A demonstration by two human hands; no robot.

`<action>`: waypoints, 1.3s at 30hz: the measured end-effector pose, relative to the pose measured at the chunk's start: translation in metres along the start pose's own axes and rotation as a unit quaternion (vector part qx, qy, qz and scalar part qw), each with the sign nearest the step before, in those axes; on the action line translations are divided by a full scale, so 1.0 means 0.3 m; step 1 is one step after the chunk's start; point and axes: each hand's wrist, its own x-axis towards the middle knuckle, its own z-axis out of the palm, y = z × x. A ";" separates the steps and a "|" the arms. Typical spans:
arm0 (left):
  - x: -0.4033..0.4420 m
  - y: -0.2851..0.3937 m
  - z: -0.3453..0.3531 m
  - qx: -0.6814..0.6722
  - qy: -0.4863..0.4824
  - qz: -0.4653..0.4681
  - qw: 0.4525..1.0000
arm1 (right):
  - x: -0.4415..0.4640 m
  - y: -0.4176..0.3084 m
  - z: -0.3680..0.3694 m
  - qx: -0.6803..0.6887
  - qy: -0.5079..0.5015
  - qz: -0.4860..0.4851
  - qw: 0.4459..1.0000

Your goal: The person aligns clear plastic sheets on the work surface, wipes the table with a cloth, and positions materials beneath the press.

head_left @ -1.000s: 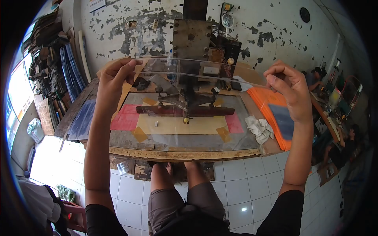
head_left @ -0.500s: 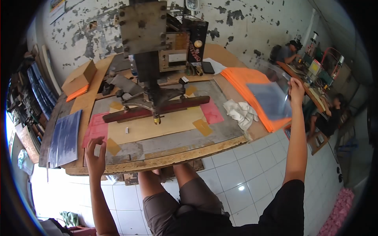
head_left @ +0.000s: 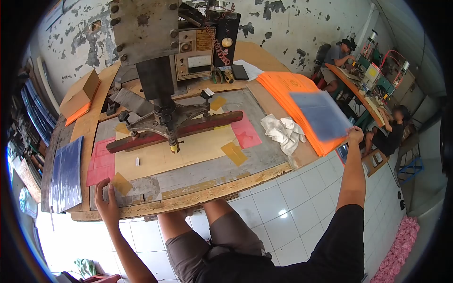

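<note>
My right hand (head_left: 355, 135) is closed on the near corner of the clear plastic sheets (head_left: 320, 115), which look bluish and lie over the stack of orange sheets (head_left: 289, 89). Empty, with its fingers apart, my left hand (head_left: 107, 203) is at the front left edge of the work table, close to a pink sheet (head_left: 101, 162) and a brown tape piece (head_left: 121, 184). The press (head_left: 165, 120) has its long red bar above a cream board (head_left: 188, 155). Beside the orange stack lies a crumpled white cloth (head_left: 283, 134).
Another stack of clear sheets (head_left: 67, 174) lies at the table's left edge, and a cardboard box (head_left: 81, 94) stands behind it. A black phone (head_left: 239, 72) is at the back. Two people (head_left: 337, 61) sit at the right near other machines.
My left hand let go of the clear sheet and moved down to the table's front left. My right hand carried the sheet right and lowered it onto the orange stack. The view turned right.
</note>
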 end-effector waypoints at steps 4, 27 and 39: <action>0.002 0.007 0.005 -0.008 0.000 -0.014 1.000 | 0.003 -0.001 0.020 0.006 0.025 0.013 1.000; -0.005 -0.028 0.016 -0.015 0.015 0.001 1.000 | -0.485 -0.285 0.285 -0.475 -0.141 -0.323 0.806; -0.002 -0.025 0.018 -0.017 0.005 0.022 1.000 | -0.532 -0.282 0.301 -0.532 -0.318 -0.167 0.767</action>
